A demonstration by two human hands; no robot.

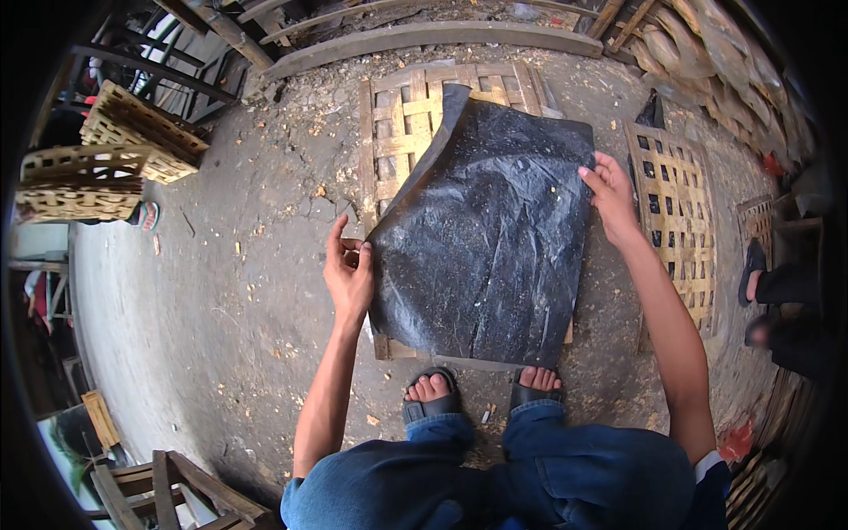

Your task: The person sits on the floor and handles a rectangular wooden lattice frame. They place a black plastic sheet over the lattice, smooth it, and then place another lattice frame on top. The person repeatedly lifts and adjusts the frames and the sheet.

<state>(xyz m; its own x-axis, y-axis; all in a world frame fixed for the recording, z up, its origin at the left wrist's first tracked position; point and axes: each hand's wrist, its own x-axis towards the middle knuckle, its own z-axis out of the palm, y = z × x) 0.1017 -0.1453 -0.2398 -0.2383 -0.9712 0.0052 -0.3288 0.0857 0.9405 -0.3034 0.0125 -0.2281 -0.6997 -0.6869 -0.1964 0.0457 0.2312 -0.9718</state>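
Jeans nearest; fingers pinch black sheet (creased).

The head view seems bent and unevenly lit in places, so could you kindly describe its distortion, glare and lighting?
In the head view, the long grey wooden beam bows with fisheye distortion and the corners are black; pale sheen shows on the wrinkled black plastic sheet; the grey concrete floor looks brightest at left.
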